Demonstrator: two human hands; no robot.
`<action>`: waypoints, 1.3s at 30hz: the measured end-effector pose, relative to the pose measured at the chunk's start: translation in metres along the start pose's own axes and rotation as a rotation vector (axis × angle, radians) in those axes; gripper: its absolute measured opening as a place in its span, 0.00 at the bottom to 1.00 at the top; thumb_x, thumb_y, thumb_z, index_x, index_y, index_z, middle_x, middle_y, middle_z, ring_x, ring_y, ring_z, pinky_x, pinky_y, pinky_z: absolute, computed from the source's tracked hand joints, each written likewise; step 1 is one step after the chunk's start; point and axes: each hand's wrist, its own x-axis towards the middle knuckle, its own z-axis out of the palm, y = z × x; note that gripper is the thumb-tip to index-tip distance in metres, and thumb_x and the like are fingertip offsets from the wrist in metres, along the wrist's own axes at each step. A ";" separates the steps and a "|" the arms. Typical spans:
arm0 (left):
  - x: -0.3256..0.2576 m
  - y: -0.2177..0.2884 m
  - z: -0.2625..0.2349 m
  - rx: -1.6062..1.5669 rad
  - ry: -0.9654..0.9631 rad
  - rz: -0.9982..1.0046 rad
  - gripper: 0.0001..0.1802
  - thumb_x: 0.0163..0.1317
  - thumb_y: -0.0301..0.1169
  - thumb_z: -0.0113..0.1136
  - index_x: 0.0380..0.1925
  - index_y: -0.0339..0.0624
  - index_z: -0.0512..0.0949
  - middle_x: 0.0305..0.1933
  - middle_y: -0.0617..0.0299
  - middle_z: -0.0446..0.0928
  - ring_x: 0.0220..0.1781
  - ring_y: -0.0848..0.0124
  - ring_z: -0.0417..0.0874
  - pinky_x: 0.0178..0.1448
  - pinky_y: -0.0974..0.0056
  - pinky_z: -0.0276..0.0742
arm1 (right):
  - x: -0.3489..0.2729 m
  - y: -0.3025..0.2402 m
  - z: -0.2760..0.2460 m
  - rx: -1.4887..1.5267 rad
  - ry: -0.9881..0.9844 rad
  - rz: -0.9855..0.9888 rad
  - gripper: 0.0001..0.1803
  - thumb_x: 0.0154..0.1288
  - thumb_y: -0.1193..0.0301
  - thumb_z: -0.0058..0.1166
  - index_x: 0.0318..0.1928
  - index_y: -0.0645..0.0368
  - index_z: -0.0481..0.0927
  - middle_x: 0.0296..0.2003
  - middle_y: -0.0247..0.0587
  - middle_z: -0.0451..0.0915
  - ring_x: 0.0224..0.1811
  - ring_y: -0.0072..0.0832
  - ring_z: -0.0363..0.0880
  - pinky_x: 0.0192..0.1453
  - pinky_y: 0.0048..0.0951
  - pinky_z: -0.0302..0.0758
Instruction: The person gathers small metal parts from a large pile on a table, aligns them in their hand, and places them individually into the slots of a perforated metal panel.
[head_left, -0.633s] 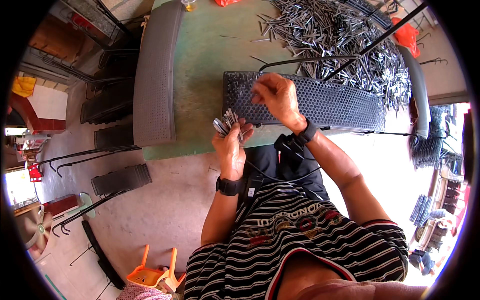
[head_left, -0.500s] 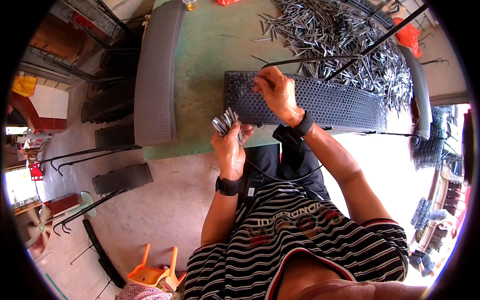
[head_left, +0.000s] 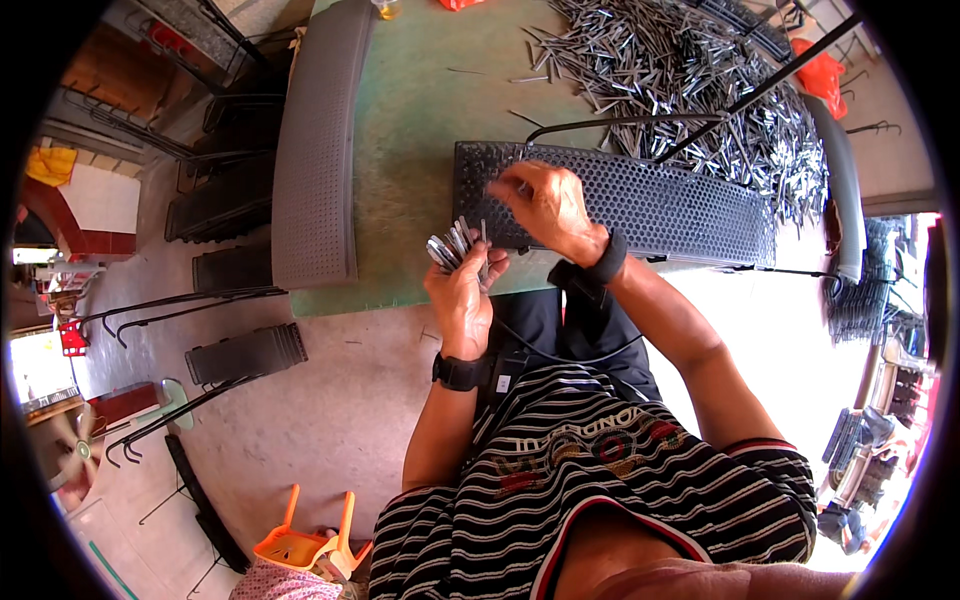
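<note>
My left hand (head_left: 462, 300) is closed round a bunch of thin metal strips (head_left: 452, 245), which fan out above the thumb and fingers. One strip stands a little apart from the rest. Just up and to the right, my right hand (head_left: 550, 208) hovers over the left part of a long black perforated panel (head_left: 660, 200). Its fingers are bent, but motion smears the tips, so whether anything is between them cannot be made out. The panel lies along the near edge of the green table (head_left: 410, 200), with a bent black rod (head_left: 620, 122) above it.
A large heap of loose metal strips (head_left: 690, 80) covers the table's far right. Along its left side lies a grey perforated panel (head_left: 318, 170). Black rods with hooked ends (head_left: 180, 300) jut out at the left. An orange plastic stool (head_left: 300, 545) stands on the floor, lower left.
My right hand has moved slightly left and down, from the panel's holes toward the strips in my left hand. One strip now sticks up apart from the bunch.
</note>
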 end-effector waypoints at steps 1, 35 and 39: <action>0.001 -0.002 -0.001 -0.004 -0.013 0.002 0.07 0.57 0.20 0.58 0.36 0.34 0.76 0.33 0.56 0.78 0.29 0.65 0.82 0.34 0.62 0.82 | -0.003 -0.004 -0.002 0.074 -0.083 0.082 0.10 0.50 0.66 0.62 0.27 0.61 0.79 0.20 0.45 0.79 0.25 0.43 0.79 0.29 0.35 0.75; -0.001 -0.003 0.006 0.074 -0.057 -0.020 0.15 0.58 0.21 0.58 0.46 0.37 0.71 0.34 0.56 0.78 0.29 0.65 0.81 0.32 0.61 0.80 | -0.001 0.000 0.000 0.510 -0.137 0.314 0.05 0.58 0.76 0.53 0.31 0.67 0.79 0.22 0.37 0.79 0.20 0.18 0.77 0.25 0.20 0.73; 0.001 -0.004 -0.003 0.026 -0.065 0.014 0.16 0.60 0.21 0.53 0.49 0.37 0.68 0.35 0.56 0.77 0.29 0.65 0.81 0.33 0.61 0.80 | 0.002 -0.004 0.002 0.486 0.096 0.216 0.05 0.61 0.78 0.50 0.38 0.67 0.73 0.26 0.40 0.81 0.25 0.22 0.81 0.29 0.20 0.77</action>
